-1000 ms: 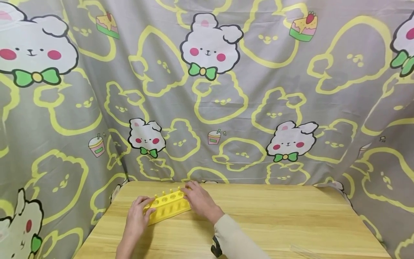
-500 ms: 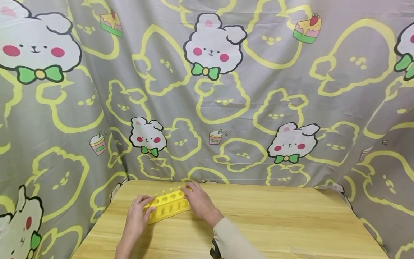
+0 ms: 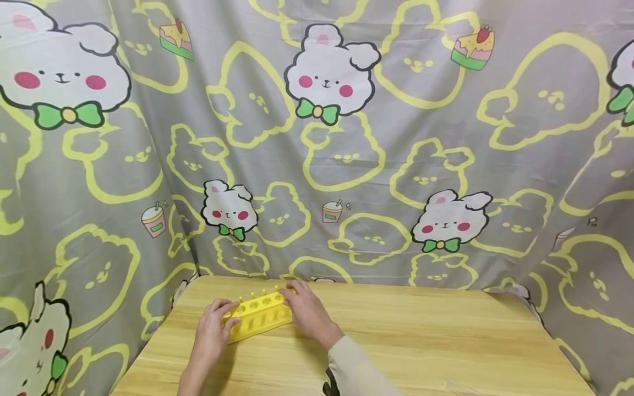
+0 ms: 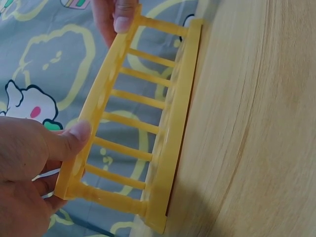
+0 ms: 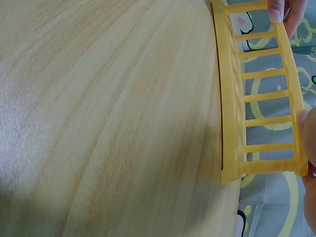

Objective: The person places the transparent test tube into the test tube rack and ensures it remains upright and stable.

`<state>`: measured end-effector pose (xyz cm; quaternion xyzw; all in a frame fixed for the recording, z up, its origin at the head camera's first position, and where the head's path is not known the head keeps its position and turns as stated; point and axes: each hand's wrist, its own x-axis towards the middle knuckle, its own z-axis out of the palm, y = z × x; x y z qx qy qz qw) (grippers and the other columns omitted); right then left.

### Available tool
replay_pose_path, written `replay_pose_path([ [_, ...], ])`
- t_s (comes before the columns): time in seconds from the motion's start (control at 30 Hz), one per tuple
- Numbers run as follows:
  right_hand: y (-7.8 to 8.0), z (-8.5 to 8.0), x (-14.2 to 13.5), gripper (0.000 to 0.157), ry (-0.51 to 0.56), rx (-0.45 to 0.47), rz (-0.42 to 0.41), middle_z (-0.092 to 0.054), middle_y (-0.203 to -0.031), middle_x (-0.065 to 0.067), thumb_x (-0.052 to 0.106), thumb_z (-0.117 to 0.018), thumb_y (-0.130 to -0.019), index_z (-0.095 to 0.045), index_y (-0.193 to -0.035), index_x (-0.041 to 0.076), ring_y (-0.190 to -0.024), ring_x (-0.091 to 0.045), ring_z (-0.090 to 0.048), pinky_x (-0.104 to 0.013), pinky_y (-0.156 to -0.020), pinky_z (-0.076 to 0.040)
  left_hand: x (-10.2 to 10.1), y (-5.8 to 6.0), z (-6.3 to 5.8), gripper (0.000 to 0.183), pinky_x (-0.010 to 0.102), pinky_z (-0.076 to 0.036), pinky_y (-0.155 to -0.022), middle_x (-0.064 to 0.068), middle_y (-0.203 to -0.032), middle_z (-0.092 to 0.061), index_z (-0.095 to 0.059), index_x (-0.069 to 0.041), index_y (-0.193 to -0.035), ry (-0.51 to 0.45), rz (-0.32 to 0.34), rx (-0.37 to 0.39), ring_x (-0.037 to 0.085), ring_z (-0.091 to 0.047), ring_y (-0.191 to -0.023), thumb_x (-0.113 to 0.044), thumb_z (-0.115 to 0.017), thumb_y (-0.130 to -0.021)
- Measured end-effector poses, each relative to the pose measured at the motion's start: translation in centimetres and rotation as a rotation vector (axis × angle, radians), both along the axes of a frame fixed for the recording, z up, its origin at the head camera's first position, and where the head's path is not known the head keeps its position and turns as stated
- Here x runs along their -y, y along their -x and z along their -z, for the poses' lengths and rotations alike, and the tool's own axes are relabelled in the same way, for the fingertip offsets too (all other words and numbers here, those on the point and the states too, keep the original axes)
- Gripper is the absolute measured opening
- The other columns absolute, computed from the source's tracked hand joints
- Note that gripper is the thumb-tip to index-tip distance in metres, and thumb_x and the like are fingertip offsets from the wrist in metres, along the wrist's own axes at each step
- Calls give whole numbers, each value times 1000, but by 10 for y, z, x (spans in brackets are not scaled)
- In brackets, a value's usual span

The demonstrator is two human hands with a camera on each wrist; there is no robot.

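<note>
A yellow plastic test tube rack [image 3: 261, 322] stands upright near the back left of the wooden table, set at a slant. Round holes run along its top plate, and short pegs rise behind them. My left hand [image 3: 212, 331] grips the left end of the top plate, thumb in front and fingers over the far side. At the opposite end my right hand [image 3: 308, 312] holds the same plate. From the left wrist, the rack's base [image 4: 178, 126] appears on the tabletop, with slim posts up to the top plate. In the right wrist view, my right hand [image 5: 310, 140] is partly cut off.
A clear, thin object [image 3: 458, 388], hard to make out, lies at the table's front right. Wood-grain tabletop [image 3: 421, 335] stretches to the right of the rack. A grey curtain [image 3: 376, 165] with cartoon print hangs behind the table and along both sides.
The head view has shifted slightly. Both hands keep their hold on the rack, which shows no clear movement on the table.
</note>
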<state>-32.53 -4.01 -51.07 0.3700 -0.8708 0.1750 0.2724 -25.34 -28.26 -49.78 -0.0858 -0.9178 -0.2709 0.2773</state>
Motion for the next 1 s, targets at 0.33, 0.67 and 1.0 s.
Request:
replay_pose_path([
  [0.33, -4, 2, -6, 28, 22, 16, -5, -62, -125, -7, 13, -66, -102, -69, -129, 8, -115, -22, -56, -29, -96, -53, -5, 0, 2, 37, 51, -57, -86, 14, -109, -67, -75, 3, -112, 8, 7, -30, 34, -63, -102, 3, -86, -77],
  [0.67, -6, 4, -10, 28, 93, -23, -40, -63, -121, -11, 7, -70, -97, -71, -125, 5, -114, -26, -57, -31, -97, -54, -9, -1, 3, 37, 51, -56, -87, 13, -109, -67, -76, 2, -112, -6, 3, -9, 33, -63, -103, 3, -85, -77],
  [1.0, -10, 6, -17, 28, 130, -3, -23, -61, -122, -12, 5, -71, -97, -71, -125, 5, -117, -28, -56, -35, -98, -54, -15, 0, 1, 36, 50, -57, -85, 12, -109, -67, -76, 3, -111, 26, 16, -24, 33, -63, -103, 2, -86, -76],
])
